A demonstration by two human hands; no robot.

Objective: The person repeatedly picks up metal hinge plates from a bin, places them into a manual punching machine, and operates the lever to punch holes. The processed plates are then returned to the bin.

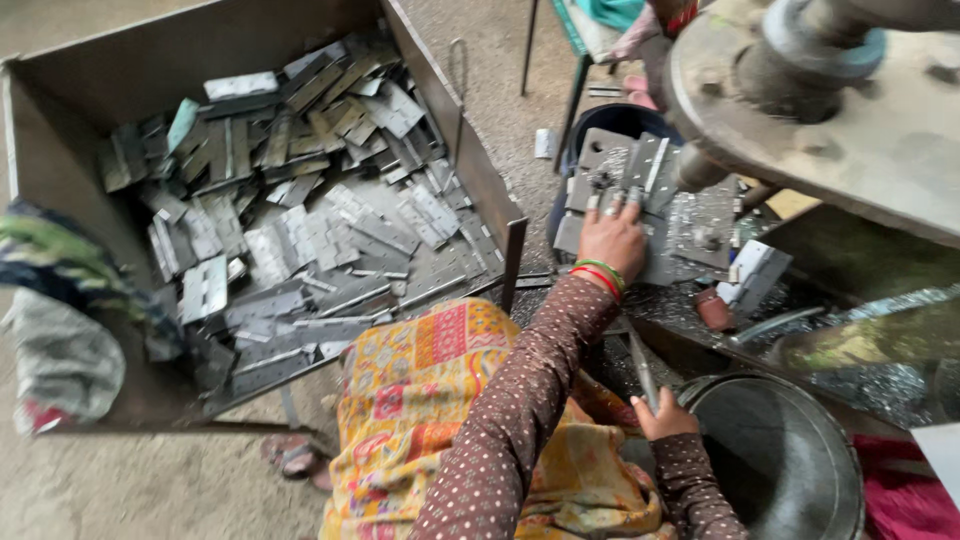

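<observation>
Left hand [612, 238]: fingers [612, 208] spread flat, pressing down on a grey metal hinge plate [610, 170] that lies on the counter [690, 305] under the machine. Green and red bangles [600, 276] at the wrist; brown dotted sleeve [520, 400] runs back toward the body.

Right hand [662, 415]: fingers curled around a thin metal rod [640, 365], held near its lower end, rod tilted up and to the left. Grip looks closed, though fingertips are hidden from view.

Around the left hand: more hinge plates stacked on the counter, one pale folded hinge [755, 275] to the right, metal shavings scattered across the surface. A heavy round machine wheel [850, 120] hangs above the plates at upper right.

Below the right hand: a round metal bucket [790, 470], dark inside. A dark tub [625, 118] sits just behind the plates.

Further left: a large open steel bin [90, 90] on the floor, holding a loose heap of hinges [300, 220]. Patterned orange cloth [420, 390] covers the lap. Bundled fabric [60, 330] lies against the bin's left edge.
</observation>
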